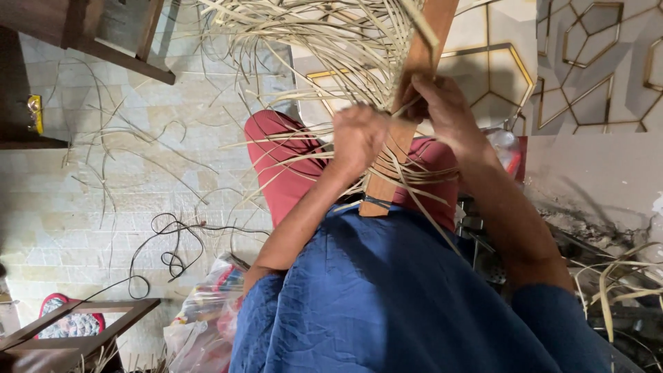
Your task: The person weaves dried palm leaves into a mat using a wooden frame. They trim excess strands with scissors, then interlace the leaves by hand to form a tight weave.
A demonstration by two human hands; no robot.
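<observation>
- My left hand (358, 138) is curled shut around a bundle of pale cane strips (324, 41), just beside the wooden frame rail (404, 117) over my lap.
- My right hand (442, 107) grips that rail, fingers wrapped round it where the strips cross.
- I judge the strips light, springy and liable to kink or split; best pinched close to the rail.
- The rail looks stiff and takes a firm hold.

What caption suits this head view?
Two hands, left hand and right hand, work pale cane strips around a wooden frame piece.
</observation>
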